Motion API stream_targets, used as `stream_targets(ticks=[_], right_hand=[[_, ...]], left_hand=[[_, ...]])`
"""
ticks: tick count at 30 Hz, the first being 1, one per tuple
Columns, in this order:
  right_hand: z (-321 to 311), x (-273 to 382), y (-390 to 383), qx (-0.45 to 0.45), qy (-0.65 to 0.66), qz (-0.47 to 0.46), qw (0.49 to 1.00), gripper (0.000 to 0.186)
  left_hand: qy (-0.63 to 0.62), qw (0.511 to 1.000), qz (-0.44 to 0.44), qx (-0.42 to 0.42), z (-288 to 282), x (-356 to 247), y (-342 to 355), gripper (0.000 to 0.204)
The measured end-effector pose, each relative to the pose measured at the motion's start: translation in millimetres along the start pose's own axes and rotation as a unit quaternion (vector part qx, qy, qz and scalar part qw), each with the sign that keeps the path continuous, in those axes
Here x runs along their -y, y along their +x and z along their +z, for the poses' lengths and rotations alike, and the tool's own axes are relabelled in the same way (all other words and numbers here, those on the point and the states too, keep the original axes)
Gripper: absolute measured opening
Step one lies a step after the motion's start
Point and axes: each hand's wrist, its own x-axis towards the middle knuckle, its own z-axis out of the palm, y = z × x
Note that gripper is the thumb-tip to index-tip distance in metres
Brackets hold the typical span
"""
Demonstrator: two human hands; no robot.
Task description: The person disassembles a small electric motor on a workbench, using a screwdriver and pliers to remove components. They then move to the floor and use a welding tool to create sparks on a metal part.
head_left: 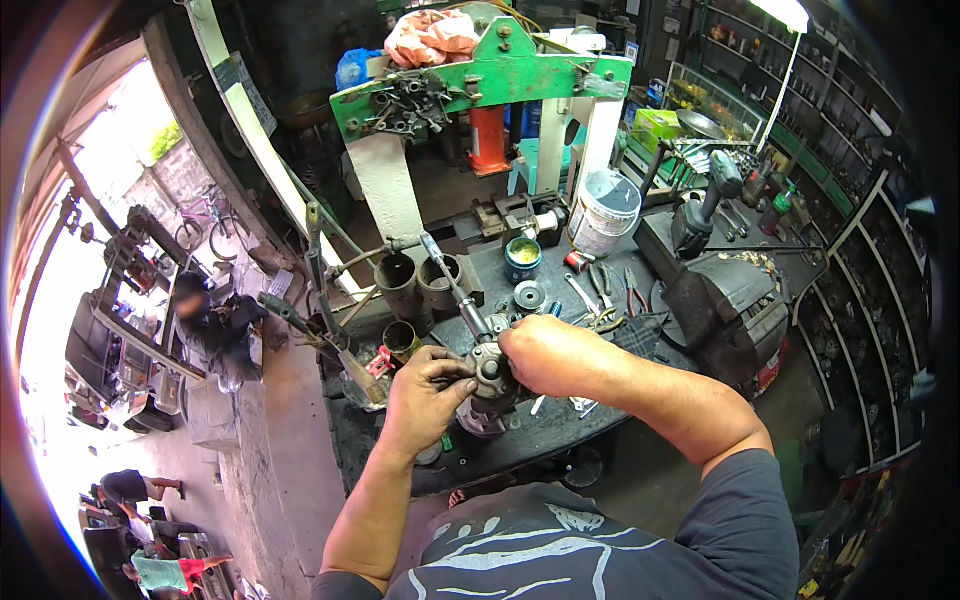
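A round grey metal housing (pixel 489 368) is set near the near edge of the bench (pixel 468 466), directly between the two hands, a place apparently chosen so that it can be reached from both sides. By the left hand (pixel 424 396) the near left side of the housing is met with thumb and fingertips drawn close together; whether a small piece is pinched there cannot be told. The right hand (pixel 540 355) is curled against the far right side, its back turned to the view; its fingertips are hidden, so what its grip is closed on, if anything, cannot be told. By being placed opposite each other, the hands probably serve to steady the housing.

From the far side of the housing a long metal shaft (pixel 457 287) is slanted toward the far left, its far end near two metal cylinders (pixel 397 281). How it is joined to the housing is partly covered by the right hand.

Beyond the hands, a ring-shaped metal part (pixel 530 297) and an open tub of yellowish paste (pixel 523 256) are set out. To the right, a wrench (pixel 580 297) and red-handled pliers (pixel 636 295) are laid flat, presumably for easy picking up. A white bucket (pixel 604 212) is stood farther back, seemingly out of the way.
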Motion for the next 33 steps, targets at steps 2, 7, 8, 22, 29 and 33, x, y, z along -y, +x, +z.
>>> stream_targets(ticks=[2,7,8,22,29,33], right_hand=[[-1.1,2.0,-2.3,0.001,-0.018,0.004,1.0,0.018],[0.5,9.5,-11.1,-0.038,-0.017,-0.005,0.999,0.02],[2.2,10.2,-12.0,-0.047,-0.021,-0.014,0.999,0.02],[-16.6,-20.9,-16.4,-0.144,0.046,0.052,0.987,0.024],[17.2,-10.8,-12.5,-0.131,0.012,-0.061,0.989,0.019],[17.7,-6.0,-10.8,-0.106,-0.028,-0.03,0.994,0.021]], left_hand=[[-0.035,0.999,-0.016,0.007,0.0,1.3,-0.1,0.022],[-0.041,0.999,-0.024,0.019,-2.0,2.7,0.2,0.021],[-0.044,0.999,-0.025,0.02,-2.4,2.8,0.6,0.021],[-0.076,0.997,-0.016,-0.015,4.9,5.0,-5.5,0.02],[-0.058,0.998,0.002,-0.027,7.2,7.3,-4.6,0.02],[-0.028,0.999,0.01,-0.03,6.8,3.9,-5.8,0.021]])
